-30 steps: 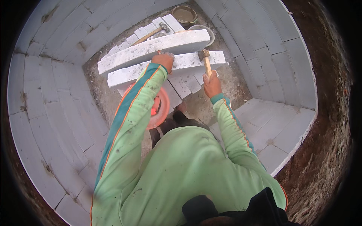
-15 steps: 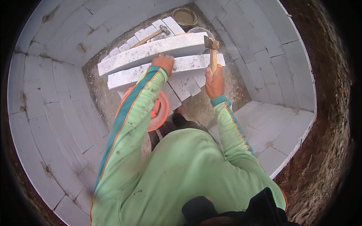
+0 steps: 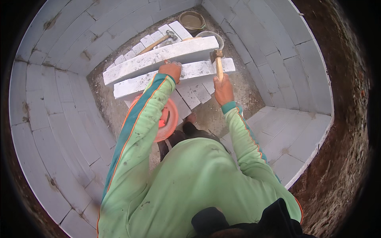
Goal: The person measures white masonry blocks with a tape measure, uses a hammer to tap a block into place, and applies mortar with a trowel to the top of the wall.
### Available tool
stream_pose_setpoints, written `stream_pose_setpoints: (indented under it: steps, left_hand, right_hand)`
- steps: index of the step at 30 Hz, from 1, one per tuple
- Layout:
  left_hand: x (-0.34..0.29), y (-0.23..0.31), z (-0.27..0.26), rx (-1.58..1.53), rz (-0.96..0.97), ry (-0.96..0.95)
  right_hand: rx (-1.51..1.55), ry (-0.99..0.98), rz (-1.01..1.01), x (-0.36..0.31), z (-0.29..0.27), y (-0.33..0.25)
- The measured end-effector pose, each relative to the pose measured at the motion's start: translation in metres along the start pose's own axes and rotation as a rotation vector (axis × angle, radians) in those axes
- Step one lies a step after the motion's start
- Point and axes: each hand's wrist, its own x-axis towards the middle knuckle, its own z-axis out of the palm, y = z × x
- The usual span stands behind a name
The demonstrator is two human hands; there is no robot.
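Two long white blocks lie roughly side by side in front of me: a far block (image 3: 158,55) and a near block (image 3: 198,70), both pitted and dusty on top. My left hand (image 3: 171,72) is closed over the near block, its fingers curled into the gap between the two; part of the grip is hidden. In my right hand (image 3: 224,90) is a hatchet (image 3: 219,68), held by its light wooden handle. Its dark head is at the right end of the near block, close to the top edge; whether it touches, I cannot tell.
Smaller white blocks (image 3: 188,95) lie under the long ones. A hammer (image 3: 158,41) rests on blocks behind. Two round tubs, one a mortar tub (image 3: 192,20), stand at the far end. An orange bucket (image 3: 171,126) is by my legs. Grey block walls (image 3: 51,107) surround me.
The hatchet has come down and to the left, its head now lower at the near block's right end. My left hand stays at the near block.
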Motion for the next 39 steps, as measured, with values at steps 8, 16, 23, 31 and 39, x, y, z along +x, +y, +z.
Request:
stream_pose_setpoints:
  steps: [8,16,23,31,39]
  left_hand:
    - [0.001,0.0,-0.005,0.017,0.006,-0.035]
    - [0.001,0.004,-0.002,0.029,0.027,0.0]
    - [0.002,0.002,-0.001,0.031,0.031,0.02]
    - [0.0,0.004,-0.004,0.057,0.017,-0.019]
    - [0.003,-0.003,0.012,0.064,-0.001,0.08]
  right_hand:
    - [-0.04,-0.094,0.024,-0.003,0.0,0.018]
    - [-0.085,-0.06,0.068,-0.027,0.001,0.029]
    - [0.099,0.1,-0.055,-0.042,-0.008,0.014]
    - [0.024,0.144,-0.095,-0.037,-0.021,0.005]
    - [-0.07,0.029,-0.014,-0.036,-0.021,0.003]
